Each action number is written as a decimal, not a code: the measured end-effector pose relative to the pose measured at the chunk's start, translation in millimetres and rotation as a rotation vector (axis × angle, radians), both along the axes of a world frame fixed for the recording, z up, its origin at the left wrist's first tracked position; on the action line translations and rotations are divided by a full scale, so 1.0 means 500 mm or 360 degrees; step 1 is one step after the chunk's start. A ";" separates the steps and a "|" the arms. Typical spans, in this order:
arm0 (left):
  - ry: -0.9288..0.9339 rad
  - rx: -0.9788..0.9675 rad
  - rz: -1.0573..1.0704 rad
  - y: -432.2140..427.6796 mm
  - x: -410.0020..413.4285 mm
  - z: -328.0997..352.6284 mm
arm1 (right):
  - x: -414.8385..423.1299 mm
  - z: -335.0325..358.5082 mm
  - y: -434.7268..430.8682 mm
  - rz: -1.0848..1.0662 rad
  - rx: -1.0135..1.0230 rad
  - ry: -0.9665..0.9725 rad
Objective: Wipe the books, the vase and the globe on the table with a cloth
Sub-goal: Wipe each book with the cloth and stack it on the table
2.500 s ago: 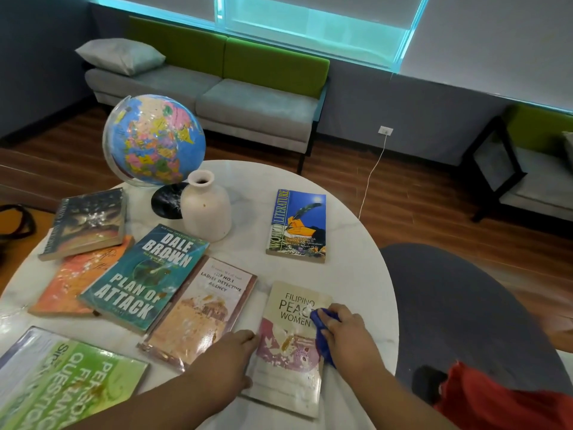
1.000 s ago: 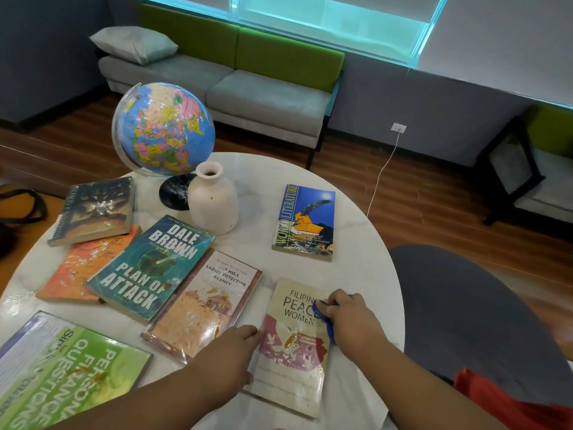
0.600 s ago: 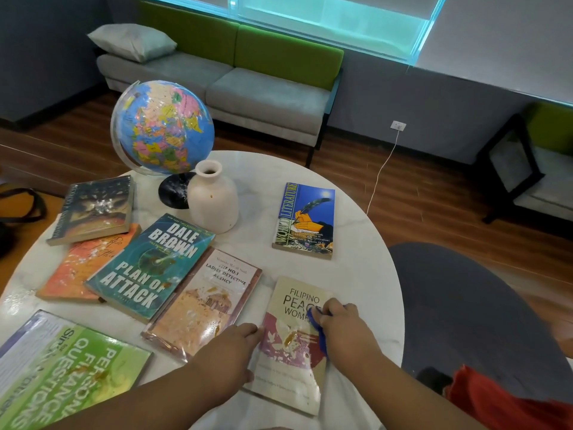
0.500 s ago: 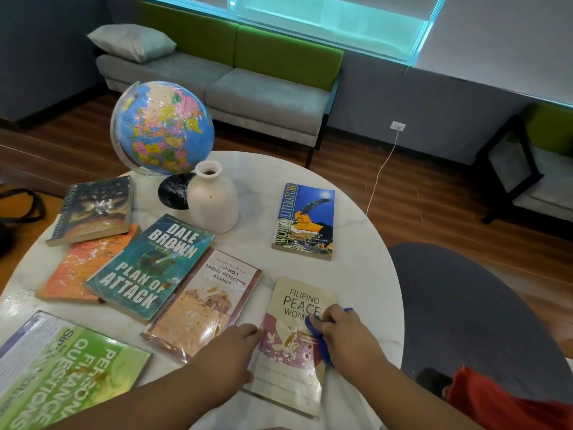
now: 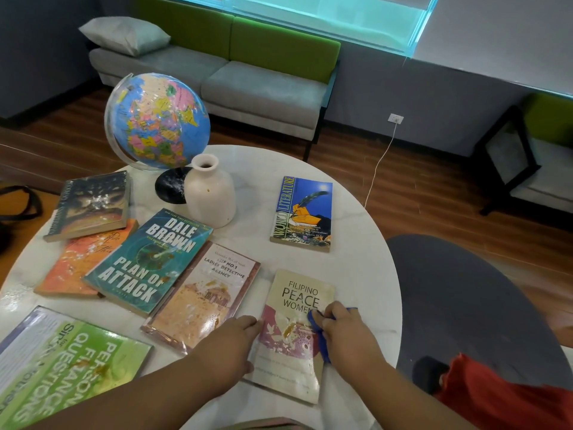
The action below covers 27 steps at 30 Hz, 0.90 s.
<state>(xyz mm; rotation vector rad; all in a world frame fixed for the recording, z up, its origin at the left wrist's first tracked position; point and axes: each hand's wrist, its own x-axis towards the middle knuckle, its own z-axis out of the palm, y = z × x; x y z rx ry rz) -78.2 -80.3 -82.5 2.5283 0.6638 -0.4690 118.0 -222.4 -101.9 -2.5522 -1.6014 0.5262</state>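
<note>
A cream book titled Filipino Peace Women (image 5: pixel 294 318) lies near the front edge of the round white table (image 5: pixel 359 262), stained on its cover. My right hand (image 5: pixel 347 333) grips a blue cloth (image 5: pixel 319 333) and presses it on the book's right side. My left hand (image 5: pixel 229 346) holds the book's left edge down. Several other books lie about: World Literature (image 5: pixel 302 212), Ladies Detective Agency (image 5: pixel 204 296), Plan of Attack (image 5: pixel 148 262). A white vase (image 5: pixel 210 193) and a globe (image 5: pixel 158 122) stand at the back.
An orange book (image 5: pixel 77 262), a dark book (image 5: pixel 90 206) and a green book (image 5: pixel 62 367) fill the table's left side. A grey chair (image 5: pixel 459 305) stands to the right. A grey-green sofa (image 5: pixel 242 79) is beyond the table.
My right hand has slid the blue cloth back and forth in small strokes over the right part of the cream book's cover. My left hand stays on the left edge.
</note>
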 end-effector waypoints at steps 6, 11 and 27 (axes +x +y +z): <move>-0.0015 -0.0005 0.0007 -0.001 0.001 0.001 | -0.001 -0.003 -0.021 0.0131 0.0100 -0.0068; -0.0016 0.0006 0.0006 -0.001 0.001 0.003 | -0.027 0.002 -0.031 0.0209 -0.0088 0.0012; 0.0012 0.0026 -0.0015 -0.001 0.000 -0.002 | -0.021 0.004 -0.029 0.0132 -0.0056 -0.0052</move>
